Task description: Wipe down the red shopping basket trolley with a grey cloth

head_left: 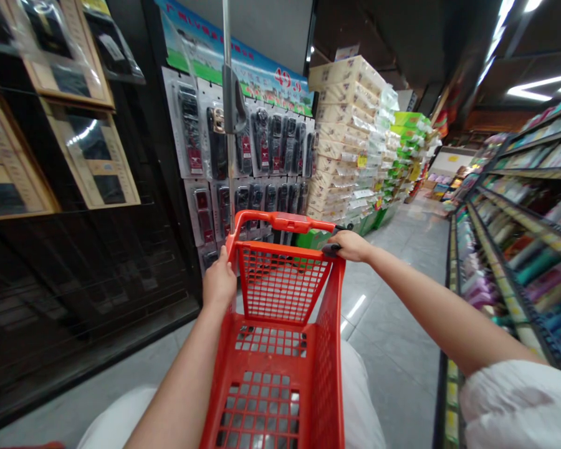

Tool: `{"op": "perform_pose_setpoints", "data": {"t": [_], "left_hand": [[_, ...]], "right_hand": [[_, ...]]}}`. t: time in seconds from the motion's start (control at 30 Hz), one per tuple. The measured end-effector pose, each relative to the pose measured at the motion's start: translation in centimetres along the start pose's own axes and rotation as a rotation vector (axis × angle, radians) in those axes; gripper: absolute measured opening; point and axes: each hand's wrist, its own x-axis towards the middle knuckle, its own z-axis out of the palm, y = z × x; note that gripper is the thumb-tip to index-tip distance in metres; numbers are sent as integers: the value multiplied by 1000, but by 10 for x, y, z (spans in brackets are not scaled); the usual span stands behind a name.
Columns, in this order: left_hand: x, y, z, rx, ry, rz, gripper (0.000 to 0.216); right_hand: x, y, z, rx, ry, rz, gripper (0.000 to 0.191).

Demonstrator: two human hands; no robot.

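A red plastic shopping cart [280,249] with grid walls stands right in front of me, its slotted floor facing up. My left hand [219,280] is closed on the cart's upper left side, just below its handlebar. At the opposite upper corner my right hand [352,245] is closed around the frame, where dark grey or black parts show by the fingers. A thin metal pole [226,34] with a grey plastic grip [232,100] rises behind the left end of the handlebar. Its lower end is hidden, and I cannot tell what supports it.
Packaged belts [271,143] hang on a wall rack ahead. Boxed items [93,156] hang on the dark wall at left. Stacked cream boxes [341,137] and green boxes [406,137] line the tiled aisle [402,249]. Shelves of folded goods [537,268] run along the right.
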Motion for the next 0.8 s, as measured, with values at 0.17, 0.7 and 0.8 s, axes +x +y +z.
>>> {"op": "perform_pose_setpoints", "data": {"t": [0.17,0.7,0.8], "left_hand": [[0,1,-1,-20,2,3,56],[1,-2,-2,-60,25,-33,55],[3,-4,0,-96,39,-16,55]], "right_hand": [[-17,-4,19,110,197,-5,21],[-82,-57,74,371,402,-142,25],[-50,-27,64,389,489,29,33]]}}
